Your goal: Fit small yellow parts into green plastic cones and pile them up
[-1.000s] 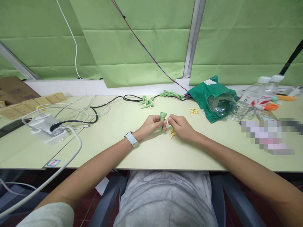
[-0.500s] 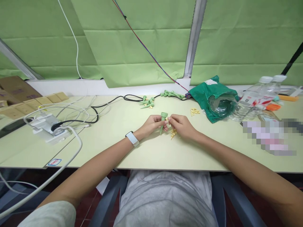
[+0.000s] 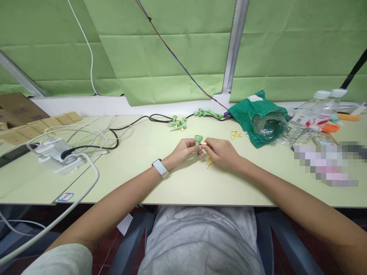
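Right hand (image 3: 222, 152) pinched on a yellow pin (image 3: 203, 143); the pin now shows more of its length, lying sideways, so the fingers seem to have shifted their grip, and the joining looks unfinished; left hand (image 3: 185, 149) closed on the green spike (image 3: 198, 140), held cup up, tip down, right beside the pin; both forearms angle inward, hands meeting above the table (image 3: 177, 187); loose pins (image 3: 209, 163) lie just under the right hand; farther out, more spikes (image 3: 178, 124) and the green bag (image 3: 243, 110).
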